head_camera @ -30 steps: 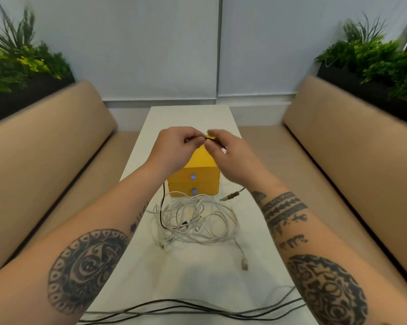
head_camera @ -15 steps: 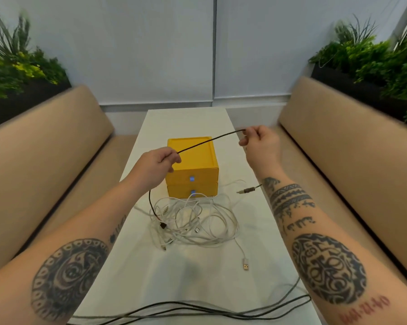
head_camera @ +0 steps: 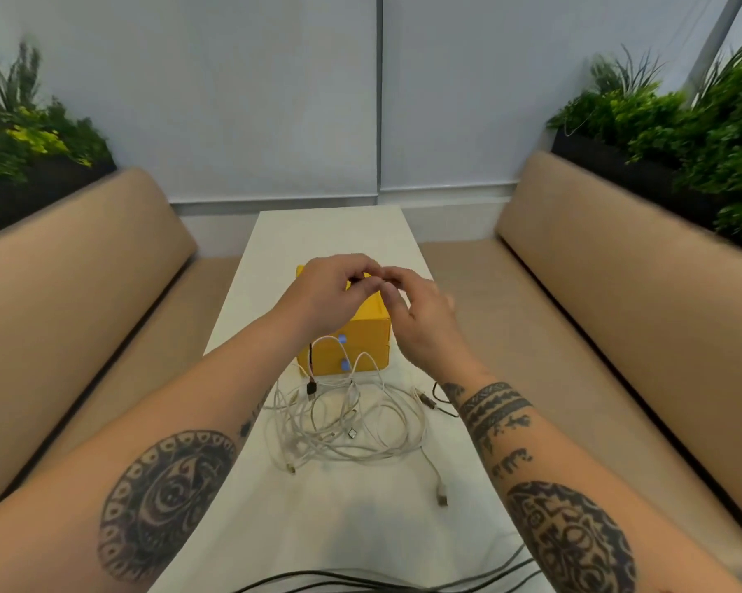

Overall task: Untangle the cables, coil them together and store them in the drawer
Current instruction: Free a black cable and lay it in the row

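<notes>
My left hand (head_camera: 331,293) and my right hand (head_camera: 420,312) meet fingertip to fingertip above the yellow drawer box (head_camera: 371,340). The left hand pinches a thin black cable (head_camera: 310,365); this hangs down in front of the box and ends in a plug just above the table. The right hand is blurred, and its thumb and forefinger seem to pinch the same cable beside the left fingers. The cable's other end (head_camera: 434,400) lies by my right wrist. A tangle of white cables (head_camera: 352,425) lies on the white table (head_camera: 360,520) in front of the box, and both drawers are closed.
Several dark cables (head_camera: 360,586) run across the table's near edge. A loose white plug (head_camera: 442,496) trails off to the right of the tangle. Tan padded benches (head_camera: 617,314) flank the narrow table, with planters behind them.
My hands were apart with the black cable stretched between them; now they have come together over the box. The cable's left plug has lifted off the tangle and hangs.
</notes>
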Demonstrator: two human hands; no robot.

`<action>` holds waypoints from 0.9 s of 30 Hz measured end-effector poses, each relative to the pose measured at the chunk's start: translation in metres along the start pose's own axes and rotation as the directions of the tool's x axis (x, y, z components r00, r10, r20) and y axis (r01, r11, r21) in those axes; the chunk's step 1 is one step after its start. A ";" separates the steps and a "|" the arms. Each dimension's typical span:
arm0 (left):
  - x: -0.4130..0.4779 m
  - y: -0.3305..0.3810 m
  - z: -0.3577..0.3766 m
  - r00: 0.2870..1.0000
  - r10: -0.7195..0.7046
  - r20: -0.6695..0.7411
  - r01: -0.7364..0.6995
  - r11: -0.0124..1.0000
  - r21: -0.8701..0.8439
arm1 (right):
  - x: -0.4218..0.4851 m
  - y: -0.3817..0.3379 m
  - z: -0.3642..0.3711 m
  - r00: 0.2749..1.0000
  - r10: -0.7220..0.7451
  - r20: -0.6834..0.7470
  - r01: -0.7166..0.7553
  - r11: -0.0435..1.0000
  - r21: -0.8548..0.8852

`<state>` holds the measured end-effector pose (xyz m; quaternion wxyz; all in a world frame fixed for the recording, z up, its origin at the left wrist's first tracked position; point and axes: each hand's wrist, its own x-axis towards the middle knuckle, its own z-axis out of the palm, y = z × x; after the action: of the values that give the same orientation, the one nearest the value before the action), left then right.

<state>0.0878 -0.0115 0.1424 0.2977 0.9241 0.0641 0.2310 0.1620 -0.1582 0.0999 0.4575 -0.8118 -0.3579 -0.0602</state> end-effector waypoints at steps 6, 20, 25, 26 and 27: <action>-0.012 -0.015 -0.004 0.989 -0.130 0.071 0.134 0.990 -0.045 | 0.013 0.003 -0.009 0.993 0.096 -0.075 -0.075 0.969 0.236; -0.037 -0.056 -0.007 0.908 -0.420 -0.006 0.401 0.871 -0.283 | 0.028 0.013 -0.027 0.968 0.235 -0.085 -0.184 0.900 0.394; -0.030 -0.052 -0.004 0.917 -0.398 -0.017 0.296 0.708 -0.641 | 0.026 0.009 -0.017 0.969 0.245 0.028 -0.244 0.934 0.263; -0.029 -0.050 -0.003 0.915 -0.403 0.000 0.262 0.596 -0.759 | 0.025 0.003 -0.014 0.982 0.189 0.020 -0.188 0.946 0.264; -0.028 -0.047 -0.003 0.911 -0.413 0.019 0.228 0.464 -0.856 | 0.024 -0.005 -0.011 0.993 0.118 0.020 -0.119 0.959 0.256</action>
<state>0.0629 0.0213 0.1058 0.7361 0.6078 0.1456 0.2598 0.1787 -0.1524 0.1196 0.5606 -0.7659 -0.3145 0.0159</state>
